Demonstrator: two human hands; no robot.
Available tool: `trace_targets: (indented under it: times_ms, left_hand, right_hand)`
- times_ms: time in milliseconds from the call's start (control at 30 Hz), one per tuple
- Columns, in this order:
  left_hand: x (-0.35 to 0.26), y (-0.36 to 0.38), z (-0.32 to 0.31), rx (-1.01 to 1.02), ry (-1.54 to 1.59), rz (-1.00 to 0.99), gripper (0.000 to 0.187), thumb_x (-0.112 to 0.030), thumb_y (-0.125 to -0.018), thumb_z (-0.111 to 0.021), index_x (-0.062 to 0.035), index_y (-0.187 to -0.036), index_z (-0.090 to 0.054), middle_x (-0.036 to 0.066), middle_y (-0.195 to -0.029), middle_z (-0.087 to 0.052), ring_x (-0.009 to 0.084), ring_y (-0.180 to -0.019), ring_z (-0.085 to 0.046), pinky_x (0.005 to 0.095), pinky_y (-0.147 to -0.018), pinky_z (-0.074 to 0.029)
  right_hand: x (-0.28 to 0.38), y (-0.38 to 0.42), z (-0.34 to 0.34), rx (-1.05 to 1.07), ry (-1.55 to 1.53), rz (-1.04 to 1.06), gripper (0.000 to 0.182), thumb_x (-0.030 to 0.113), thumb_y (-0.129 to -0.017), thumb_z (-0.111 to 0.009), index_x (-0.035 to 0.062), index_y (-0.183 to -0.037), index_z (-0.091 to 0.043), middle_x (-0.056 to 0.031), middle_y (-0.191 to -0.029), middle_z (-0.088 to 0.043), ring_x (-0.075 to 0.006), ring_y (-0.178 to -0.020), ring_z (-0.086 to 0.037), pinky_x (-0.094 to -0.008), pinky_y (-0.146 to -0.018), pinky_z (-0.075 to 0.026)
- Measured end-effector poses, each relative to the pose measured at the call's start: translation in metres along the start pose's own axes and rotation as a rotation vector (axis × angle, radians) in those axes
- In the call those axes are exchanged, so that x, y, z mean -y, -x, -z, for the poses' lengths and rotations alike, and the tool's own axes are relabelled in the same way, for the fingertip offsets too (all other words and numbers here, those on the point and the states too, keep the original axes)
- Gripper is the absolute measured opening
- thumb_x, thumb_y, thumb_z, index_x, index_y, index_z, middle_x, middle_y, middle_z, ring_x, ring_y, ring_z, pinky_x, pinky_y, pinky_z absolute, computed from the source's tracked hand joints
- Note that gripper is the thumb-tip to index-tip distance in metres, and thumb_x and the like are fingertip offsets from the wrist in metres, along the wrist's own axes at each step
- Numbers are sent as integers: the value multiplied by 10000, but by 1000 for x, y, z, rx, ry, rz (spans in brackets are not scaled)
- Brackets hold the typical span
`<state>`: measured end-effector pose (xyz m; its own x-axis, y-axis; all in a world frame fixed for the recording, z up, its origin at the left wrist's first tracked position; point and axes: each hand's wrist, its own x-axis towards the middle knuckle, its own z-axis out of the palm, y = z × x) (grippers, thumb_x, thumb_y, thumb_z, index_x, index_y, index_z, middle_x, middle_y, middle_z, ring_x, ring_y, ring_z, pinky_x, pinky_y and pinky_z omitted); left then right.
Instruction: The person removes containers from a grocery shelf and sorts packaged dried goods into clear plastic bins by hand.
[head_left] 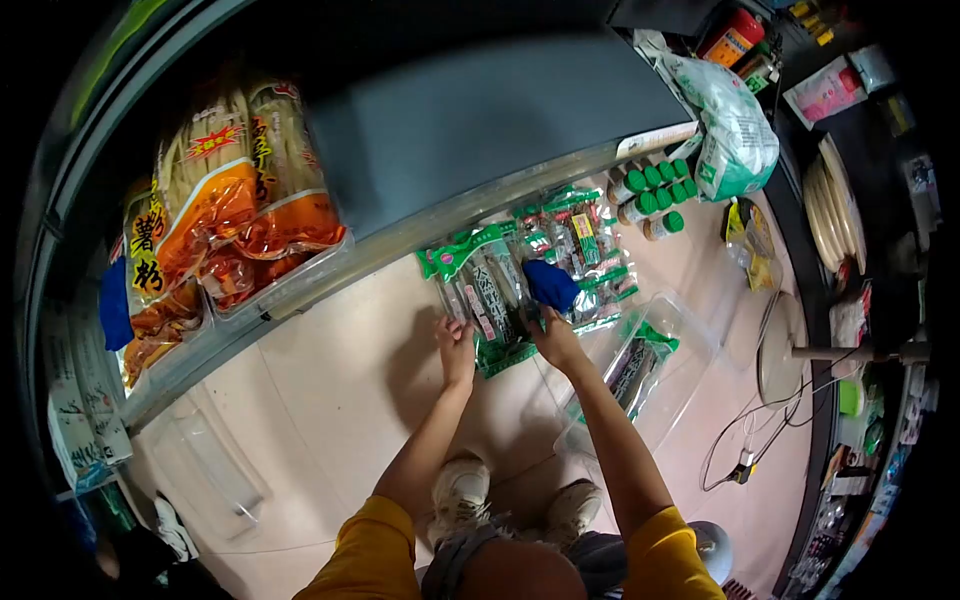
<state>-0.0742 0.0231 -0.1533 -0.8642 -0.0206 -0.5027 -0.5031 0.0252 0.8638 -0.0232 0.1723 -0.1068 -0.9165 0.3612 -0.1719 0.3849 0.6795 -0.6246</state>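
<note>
My left hand [456, 352] grips the lower left edge of a clear and green package [485, 297] of dark dried food, held above the floor. At the package's lower right side is my right hand [552, 338], its fingers closed next to a blue cloth [550, 286]; the cloth partly covers the package's right side, and which of the two the fingers hold is hard to make out. Just behind lie more packets [585, 235] with green trim. To the right, a clear plastic bin [690, 345] holds another green-edged package [640, 370].
Orange noodle bags [250, 190] fill the left of a grey shelf [470, 130]. Green-capped jars [650, 195], a white-green bag [725, 120] and a cable [745, 465] are at the right. A clear lid [210, 480] lies on the floor at the left.
</note>
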Motion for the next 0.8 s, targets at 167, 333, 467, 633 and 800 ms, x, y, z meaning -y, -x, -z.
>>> trace_targets:
  times_ms: [167,333,467,633,800]
  left_hand:
    - [3,-5,3,76,-32,-11,417,-149,-750,-527,-49,-1111,-345,57,-980,-490,142,-853,-480,259,-717,-382]
    - [5,-12,3,101,-38,-36,364,-130,-775,-481,-67,-1110,-353,57,-986,-490,148,-866,-482,271,-734,-384]
    - [-6,-8,2,101,29,76,311,-118,-782,-474,-99,-1080,-390,34,-985,-495,137,-878,-483,292,-742,-376]
    - [-28,-3,2,85,168,359,116,-90,-781,-498,-73,-896,-493,17,-869,-523,95,-822,-482,215,-727,-366]
    - [-35,9,3,98,253,203,102,-8,-770,-479,-87,-826,-512,-12,-844,-512,76,-790,-468,202,-717,-356]
  right_hand:
    - [-5,-3,-19,-83,-16,-63,363,242,-779,-444,-46,-998,-414,-239,-881,-500,-381,-828,-475,-407,-718,-396]
    - [-8,-6,-29,-158,-63,-59,366,227,-768,-457,-38,-1018,-415,-231,-889,-496,-378,-819,-475,-408,-716,-394]
    - [-12,-11,-34,-169,-136,-182,355,194,-748,-476,-30,-1019,-424,-216,-902,-497,-367,-826,-477,-401,-723,-392]
    - [-14,-14,-29,-195,-193,-235,271,161,-726,-479,-9,-937,-484,-197,-900,-505,-351,-817,-488,-391,-716,-396]
    - [2,-2,1,-29,-348,-310,172,125,-716,-447,6,-831,-494,-201,-796,-529,-344,-774,-507,-371,-667,-400]
